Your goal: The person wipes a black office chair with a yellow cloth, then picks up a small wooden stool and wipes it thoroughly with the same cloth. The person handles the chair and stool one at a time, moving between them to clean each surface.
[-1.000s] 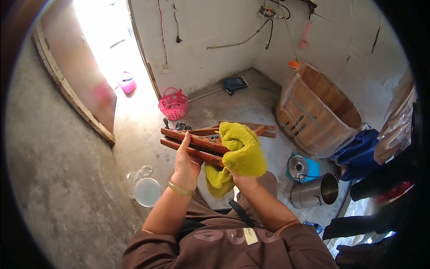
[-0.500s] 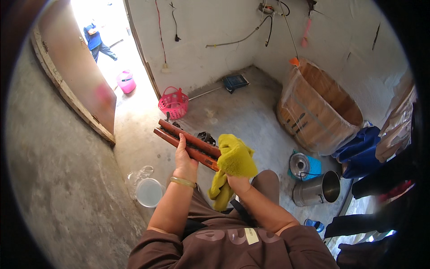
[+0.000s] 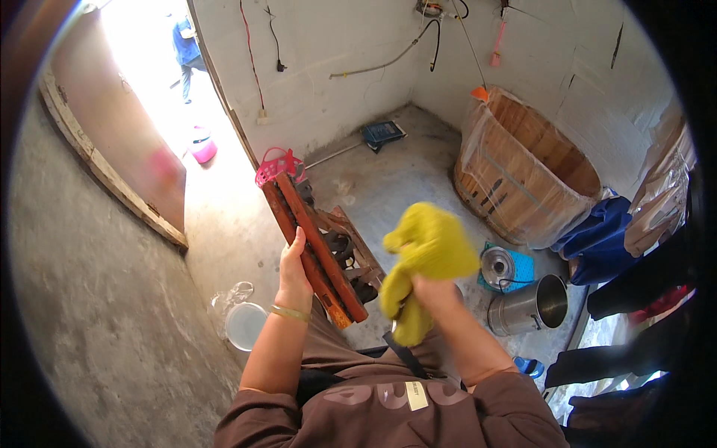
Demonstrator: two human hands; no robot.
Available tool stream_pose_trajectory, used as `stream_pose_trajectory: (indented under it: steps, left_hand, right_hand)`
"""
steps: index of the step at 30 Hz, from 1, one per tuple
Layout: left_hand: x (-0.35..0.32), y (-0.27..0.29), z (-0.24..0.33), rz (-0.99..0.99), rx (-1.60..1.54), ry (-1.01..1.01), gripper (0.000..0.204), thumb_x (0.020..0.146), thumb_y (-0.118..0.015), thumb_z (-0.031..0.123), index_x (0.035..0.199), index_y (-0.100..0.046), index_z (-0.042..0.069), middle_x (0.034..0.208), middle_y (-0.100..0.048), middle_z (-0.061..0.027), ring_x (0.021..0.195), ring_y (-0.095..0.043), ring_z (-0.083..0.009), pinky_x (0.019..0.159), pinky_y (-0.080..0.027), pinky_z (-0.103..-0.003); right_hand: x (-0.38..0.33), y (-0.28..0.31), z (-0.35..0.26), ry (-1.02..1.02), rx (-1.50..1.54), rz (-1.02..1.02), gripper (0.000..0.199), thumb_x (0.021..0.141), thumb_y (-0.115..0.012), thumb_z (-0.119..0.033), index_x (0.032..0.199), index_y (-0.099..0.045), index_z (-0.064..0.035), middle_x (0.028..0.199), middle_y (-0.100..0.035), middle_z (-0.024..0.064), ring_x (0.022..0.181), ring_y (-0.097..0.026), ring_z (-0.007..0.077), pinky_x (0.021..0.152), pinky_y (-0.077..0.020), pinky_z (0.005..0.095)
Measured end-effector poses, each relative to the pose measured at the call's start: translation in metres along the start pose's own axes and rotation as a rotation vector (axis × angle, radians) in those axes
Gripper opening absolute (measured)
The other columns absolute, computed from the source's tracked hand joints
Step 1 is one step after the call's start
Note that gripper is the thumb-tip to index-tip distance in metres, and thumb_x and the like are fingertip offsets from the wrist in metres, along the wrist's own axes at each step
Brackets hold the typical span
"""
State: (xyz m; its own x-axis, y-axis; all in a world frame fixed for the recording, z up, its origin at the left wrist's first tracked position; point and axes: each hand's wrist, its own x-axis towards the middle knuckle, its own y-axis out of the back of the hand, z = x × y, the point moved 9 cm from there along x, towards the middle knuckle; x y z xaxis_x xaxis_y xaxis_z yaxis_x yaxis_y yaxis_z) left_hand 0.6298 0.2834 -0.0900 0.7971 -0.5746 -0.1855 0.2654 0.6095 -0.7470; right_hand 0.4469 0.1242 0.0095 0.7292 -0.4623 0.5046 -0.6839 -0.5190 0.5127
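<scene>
My left hand (image 3: 294, 275) is closed around a reddish-brown wooden frame (image 3: 326, 248), its thumb lying along the bars. The frame has two long parallel bars with a dark gap between them and stands tilted above my lap. More brown wooden slats (image 3: 357, 237) show just behind the bars; whether they belong to the same piece I cannot tell. A fluffy yellow-green cloth (image 3: 435, 243) is bunched in my right hand (image 3: 439, 297), apart from the wood and to its right. The cloth hides most of that hand's fingers.
A pink basket (image 3: 270, 172) stands beyond the frame, near the open door (image 3: 119, 112). To my left is a whitish bucket (image 3: 246, 326). On the right are a plastic-wrapped wooden tub (image 3: 493, 194) and a metal pot (image 3: 515, 310). A person in blue (image 3: 187, 45) is outside.
The cloth has come off the frame's near end and moved right with my right hand. My left hand has turned the frame steeper, so the slats behind now show.
</scene>
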Motion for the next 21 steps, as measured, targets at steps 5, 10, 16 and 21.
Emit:
stream_pose_trajectory:
  steps: [5,10,16,21]
  left_hand:
    - [-0.019,-0.026,-0.003,-0.054,-0.036,0.008,0.036,0.090,-0.058,0.033,0.111,-0.052,0.004,0.094,-0.061,-0.0079,0.082,-0.061,-0.0197,0.072,-0.050,-0.031]
    - [-0.024,-0.010,-0.002,-0.079,0.187,-0.034,0.035,0.091,-0.058,0.030,0.111,-0.055,0.001,0.102,-0.062,-0.0063,0.087,-0.060,-0.0132,0.074,-0.048,-0.025]
    - [-0.039,-0.029,-0.005,-0.131,0.272,-0.079,0.038,0.094,-0.053,0.031,0.114,-0.052,-0.001,0.103,-0.060,-0.0056,0.089,-0.058,-0.0135,0.080,-0.046,-0.027]
    - [-0.051,-0.030,0.016,-0.145,0.196,-0.141,0.040,0.094,-0.053,0.032,0.115,-0.051,-0.002,0.105,-0.060,-0.0083,0.090,-0.060,-0.0159,0.079,-0.048,-0.028]
  right_hand:
    - [-0.036,-0.089,-0.063,0.334,-0.096,-0.251,0.033,0.076,-0.063,-0.018,0.108,-0.060,-0.0108,0.110,-0.058,0.0123,0.106,-0.052,0.0348,0.089,-0.0427,0.0429]
    - [-0.018,-0.117,-0.052,0.303,-0.043,-0.260,0.021,0.076,-0.060,-0.018,0.097,-0.064,-0.0115,0.095,-0.063,0.0106,0.090,-0.057,0.0359,0.076,-0.0453,0.0459]
    - [0.052,-0.151,-0.019,-0.065,-0.195,-0.601,0.035,0.090,-0.041,-0.035,0.111,-0.058,-0.0122,0.105,-0.061,0.0196,0.097,-0.058,0.0371,0.082,-0.0438,0.0496]
    - [0.023,-0.155,-0.041,-0.098,-0.045,-0.853,0.039,0.096,-0.034,-0.035,0.123,-0.052,-0.0122,0.118,-0.055,0.0241,0.108,-0.054,0.0352,0.093,-0.0420,0.0439]
